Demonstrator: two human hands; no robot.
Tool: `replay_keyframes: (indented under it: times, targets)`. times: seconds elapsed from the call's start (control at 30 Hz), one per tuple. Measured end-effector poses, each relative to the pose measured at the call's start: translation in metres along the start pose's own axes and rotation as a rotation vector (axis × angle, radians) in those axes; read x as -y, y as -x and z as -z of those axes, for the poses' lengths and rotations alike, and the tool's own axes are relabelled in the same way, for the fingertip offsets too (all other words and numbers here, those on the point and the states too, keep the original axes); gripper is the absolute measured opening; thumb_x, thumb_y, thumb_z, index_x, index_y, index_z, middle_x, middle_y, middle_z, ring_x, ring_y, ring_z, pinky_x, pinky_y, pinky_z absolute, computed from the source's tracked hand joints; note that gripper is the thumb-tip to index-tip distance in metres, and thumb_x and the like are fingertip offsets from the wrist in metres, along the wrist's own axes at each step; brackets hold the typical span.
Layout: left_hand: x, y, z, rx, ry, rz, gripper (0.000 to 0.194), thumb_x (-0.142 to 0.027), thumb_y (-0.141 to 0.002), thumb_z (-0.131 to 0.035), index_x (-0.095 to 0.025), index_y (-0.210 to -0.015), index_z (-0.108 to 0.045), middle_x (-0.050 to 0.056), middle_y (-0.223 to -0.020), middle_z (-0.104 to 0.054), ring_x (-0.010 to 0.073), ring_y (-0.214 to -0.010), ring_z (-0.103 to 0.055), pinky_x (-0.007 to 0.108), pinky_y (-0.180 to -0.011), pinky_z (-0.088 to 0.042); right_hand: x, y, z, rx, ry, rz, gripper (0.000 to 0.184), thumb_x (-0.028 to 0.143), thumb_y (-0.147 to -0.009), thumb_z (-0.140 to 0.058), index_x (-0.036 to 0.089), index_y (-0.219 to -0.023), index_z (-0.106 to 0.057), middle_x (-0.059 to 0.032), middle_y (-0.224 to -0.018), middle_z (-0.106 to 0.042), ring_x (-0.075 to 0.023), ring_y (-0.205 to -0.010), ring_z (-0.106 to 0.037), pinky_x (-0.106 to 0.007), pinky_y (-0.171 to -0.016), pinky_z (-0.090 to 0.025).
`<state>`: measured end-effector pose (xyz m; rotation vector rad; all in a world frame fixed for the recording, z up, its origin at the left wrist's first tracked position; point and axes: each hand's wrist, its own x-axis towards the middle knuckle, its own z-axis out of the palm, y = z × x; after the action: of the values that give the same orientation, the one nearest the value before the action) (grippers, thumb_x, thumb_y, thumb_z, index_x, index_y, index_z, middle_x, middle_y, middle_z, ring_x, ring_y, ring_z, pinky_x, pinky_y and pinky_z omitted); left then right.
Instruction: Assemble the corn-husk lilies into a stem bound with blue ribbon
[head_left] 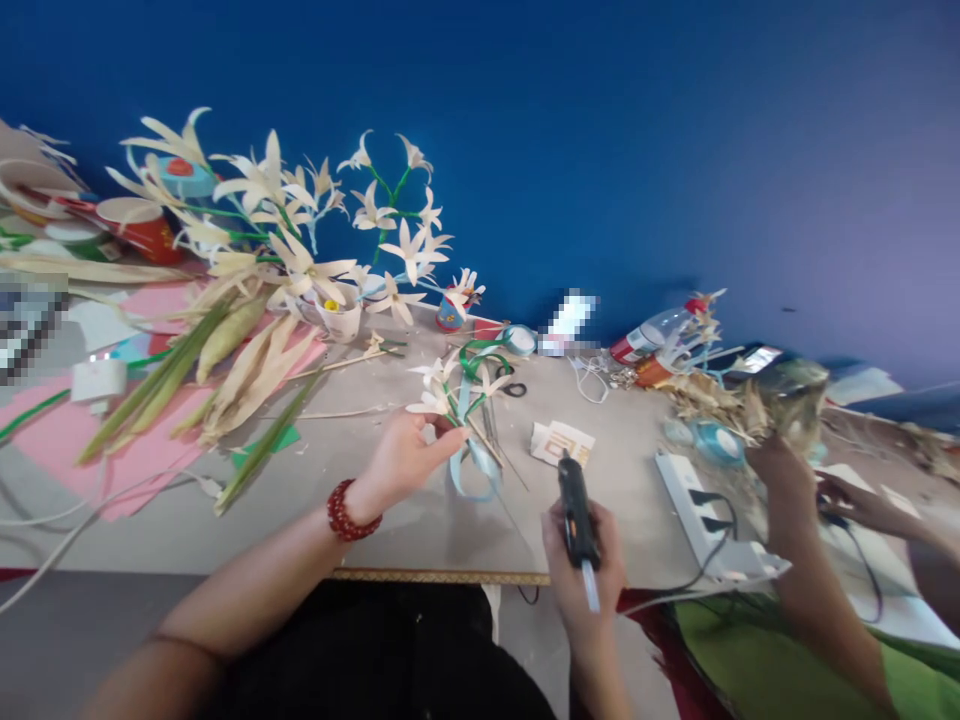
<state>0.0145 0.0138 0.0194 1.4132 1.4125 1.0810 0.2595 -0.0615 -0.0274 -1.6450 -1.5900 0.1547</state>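
Note:
My left hand point(409, 452), a red beaded bracelet on its wrist, pinches the green stem of a small spray of pale flowers point(436, 388) just above the table. A loop of light blue ribbon point(472, 478) hangs beside my fingertips. In my right hand point(589, 550) is a black hot glue gun point(576, 510), its nozzle pointing away from me and a clear glue stick coming out of its back end. Past the nozzle lies a small white printed packet point(562, 440). Black-handled scissors point(512, 385) and a green ribbon point(480, 358) rest behind the flowers.
Tall pale flowers stand in a white cup point(341, 318) at the back left. Corn husks point(255, 385) lie on pink paper point(45, 440). A white power strip point(686, 510) with cables is at right, near a co-worker's arm point(806, 560). A plastic bottle point(652, 335) stands behind.

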Motion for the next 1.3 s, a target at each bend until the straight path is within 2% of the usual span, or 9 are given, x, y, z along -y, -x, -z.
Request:
replay_keyframes:
  times: [0.1, 0.23, 0.43, 0.57, 0.67, 0.77, 0.87, 1.03, 1.3]
  targets:
    - [-0.002, 0.001, 0.000, 0.016, -0.025, 0.017, 0.027, -0.039, -0.078, -0.063, -0.015, -0.065, -0.065, 0.000, -0.062, -0.067, 0.0151, -0.061, -0.058, 0.025, -0.061, -0.044, -0.034, -0.020, 0.005, 0.051, 0.297, -0.138, 0.032, 0.045, -0.082, -0.060, 0.019, -0.100, -0.055, -0.0041, -0.078, -0.065, -0.0193, -0.059, -0.058, -0.027, -0.052, -0.038]
    - [-0.005, 0.003, 0.001, 0.027, -0.020, -0.031, 0.025, -0.037, -0.078, -0.063, -0.016, -0.065, -0.064, 0.000, -0.065, -0.068, 0.0149, -0.064, -0.059, 0.024, -0.064, -0.044, -0.081, -0.034, 0.005, 0.211, 0.518, -0.134, 0.030, 0.034, -0.083, -0.053, 0.019, -0.109, -0.053, -0.0079, -0.095, -0.066, -0.0195, -0.064, -0.058, -0.026, -0.052, -0.031]
    - [-0.014, 0.005, 0.003, 0.020, -0.068, -0.078, 0.024, -0.034, -0.078, -0.063, -0.017, -0.062, -0.059, -0.001, -0.064, -0.065, 0.0145, -0.062, -0.057, 0.023, -0.060, -0.042, -0.112, -0.045, 0.006, 0.342, 0.696, 0.014, 0.034, 0.027, -0.082, -0.054, 0.015, -0.114, -0.053, -0.0120, -0.102, -0.064, -0.0254, -0.082, -0.060, -0.032, -0.063, -0.040]
    - [-0.018, 0.003, 0.002, 0.023, -0.080, -0.140, 0.023, -0.031, -0.079, -0.063, -0.017, -0.061, -0.058, 0.000, -0.065, -0.066, 0.0151, -0.065, -0.059, 0.024, -0.065, -0.043, -0.079, -0.054, 0.019, 0.288, 0.657, 0.124, 0.039, 0.029, -0.080, -0.059, 0.014, -0.116, -0.055, -0.0165, -0.115, -0.062, -0.0316, -0.093, -0.061, -0.041, -0.072, -0.047]
    - [-0.017, 0.002, 0.000, 0.031, -0.075, -0.143, 0.023, -0.032, -0.079, -0.063, -0.017, -0.062, -0.060, 0.001, -0.067, -0.067, 0.0166, -0.069, -0.060, 0.025, -0.066, -0.044, -0.025, -0.052, 0.020, 0.136, 0.263, 0.204, 0.023, 0.031, -0.088, -0.054, 0.018, -0.107, -0.059, -0.0122, -0.105, -0.065, -0.0267, -0.096, -0.063, -0.041, -0.083, -0.051]
    - [-0.017, 0.001, -0.004, 0.054, -0.068, -0.100, 0.024, -0.035, -0.080, -0.062, -0.017, -0.063, -0.062, 0.002, -0.067, -0.068, 0.0172, -0.069, -0.061, 0.024, -0.063, -0.045, 0.031, -0.042, 0.005, 0.130, -0.065, 0.360, 0.027, 0.025, -0.086, -0.060, 0.020, -0.113, -0.056, -0.0126, -0.109, -0.065, -0.0283, -0.108, -0.060, -0.048, -0.092, -0.050]
    - [-0.018, 0.002, -0.006, 0.055, -0.053, -0.080, 0.025, -0.036, -0.080, -0.062, -0.016, -0.065, -0.064, 0.001, -0.067, -0.069, 0.0165, -0.067, -0.061, 0.023, -0.061, -0.045, 0.065, -0.037, -0.018, 0.108, -0.117, 0.478, 0.039, 0.020, -0.083, -0.064, 0.020, -0.120, -0.053, -0.0133, -0.111, -0.065, -0.0280, -0.109, -0.061, -0.048, -0.092, -0.051]
    - [-0.017, 0.001, -0.006, 0.057, -0.017, -0.065, 0.025, -0.038, -0.079, -0.062, -0.017, -0.066, -0.065, 0.001, -0.062, -0.067, 0.0160, -0.062, -0.060, 0.022, -0.054, -0.043, 0.075, -0.041, -0.041, 0.034, -0.059, 0.486, 0.025, 0.015, -0.082, -0.061, 0.020, -0.106, -0.055, -0.0094, -0.096, -0.067, -0.0241, -0.094, -0.065, -0.040, -0.081, -0.055]
    - [-0.014, 0.000, -0.006, 0.061, 0.005, -0.043, 0.027, -0.041, -0.078, -0.062, -0.017, -0.065, -0.064, 0.000, -0.057, -0.064, 0.0151, -0.056, -0.058, 0.022, -0.046, -0.038, 0.075, -0.046, -0.044, 0.044, -0.051, 0.463, 0.005, 0.017, -0.085, -0.056, 0.020, -0.089, -0.057, -0.0040, -0.077, -0.066, -0.0186, -0.071, -0.063, -0.030, -0.067, -0.050]
